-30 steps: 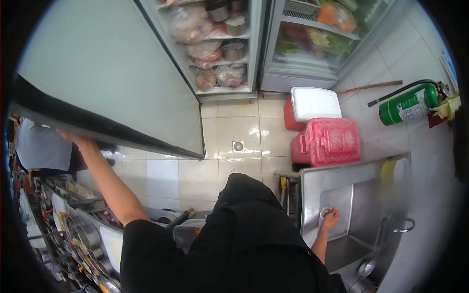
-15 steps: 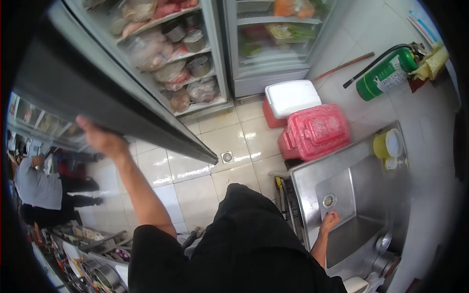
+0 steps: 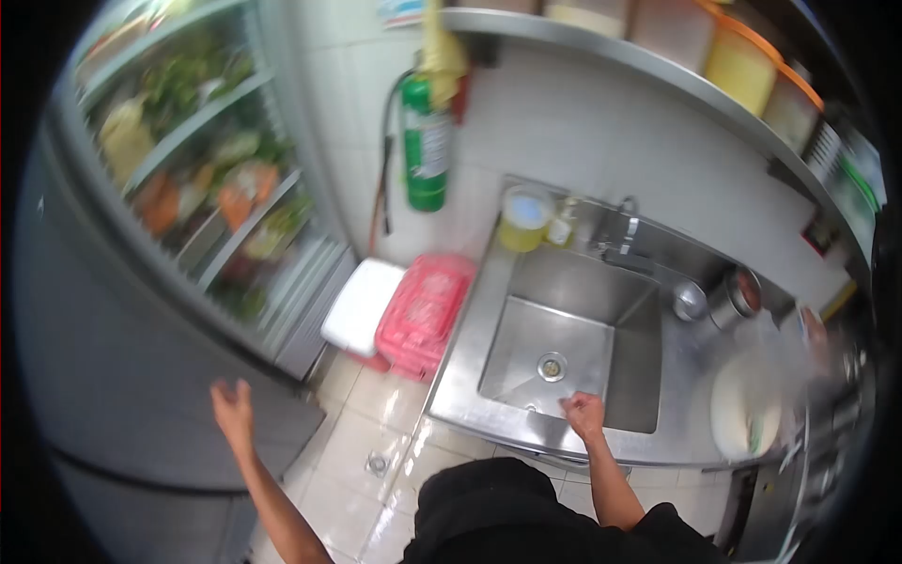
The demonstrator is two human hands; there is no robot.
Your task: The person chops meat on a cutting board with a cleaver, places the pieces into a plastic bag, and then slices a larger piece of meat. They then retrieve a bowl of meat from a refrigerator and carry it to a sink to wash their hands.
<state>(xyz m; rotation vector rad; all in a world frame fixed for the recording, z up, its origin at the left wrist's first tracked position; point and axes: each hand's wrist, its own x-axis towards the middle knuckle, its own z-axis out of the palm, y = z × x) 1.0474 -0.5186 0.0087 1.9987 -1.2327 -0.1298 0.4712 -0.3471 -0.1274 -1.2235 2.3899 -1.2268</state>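
My left hand is open, thumb and fingers apart, and overlaps the lower part of the grey fridge door in this view. Nothing shows in its fingers. Over the front rim of the steel sink, my right hand is held with its fingers curled in and no object visible in it. The drain lies just beyond that hand. A faucet stands at the sink's back edge.
A glass-door fridge holds vegetables. A red cooler and white-lidded cooler stand beside the sink. A green fire extinguisher hangs on the wall. Right of the sink are a metal pot and a blurred white container.
My left hand has let go of the grey door, which has swung across the meat shelves. The view has turned right toward the sink; my right hand stays near it.
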